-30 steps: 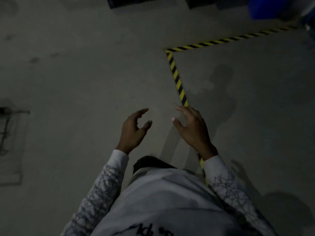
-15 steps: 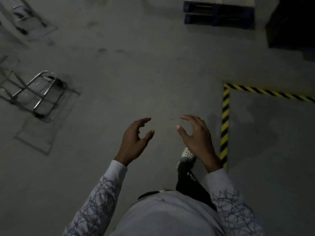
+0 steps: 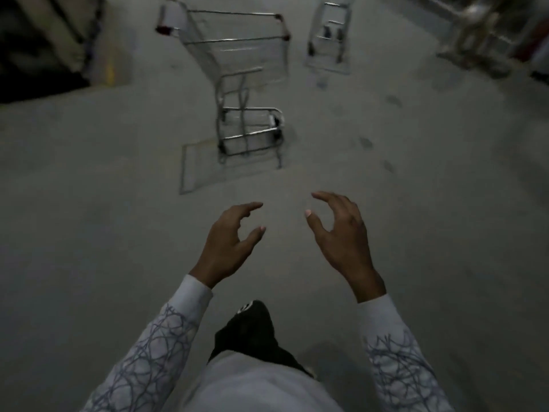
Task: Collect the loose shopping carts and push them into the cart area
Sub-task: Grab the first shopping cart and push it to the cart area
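A metal shopping cart (image 3: 237, 55) with red handle ends stands on the grey floor straight ahead, its lower frame (image 3: 252, 135) nearest me. A second cart (image 3: 329, 34) stands behind it to the right, partly cut off by the top edge. My left hand (image 3: 228, 242) and my right hand (image 3: 341, 236) hover side by side in front of me, fingers loosely curved, holding nothing. Both hands are well short of the near cart and touch nothing.
Dark shelving or stacked goods (image 3: 44, 46) fill the upper left corner. More metal frames (image 3: 481, 28), blurred, stand at the upper right. Bare concrete floor (image 3: 104, 218) spreads to both sides. My dark trouser leg (image 3: 252, 328) shows below the hands.
The view has swung left: the yellow-black floor tape and the pallet have left the picture, and the cart that was at the left edge is now straight ahead. Both hands stay empty.
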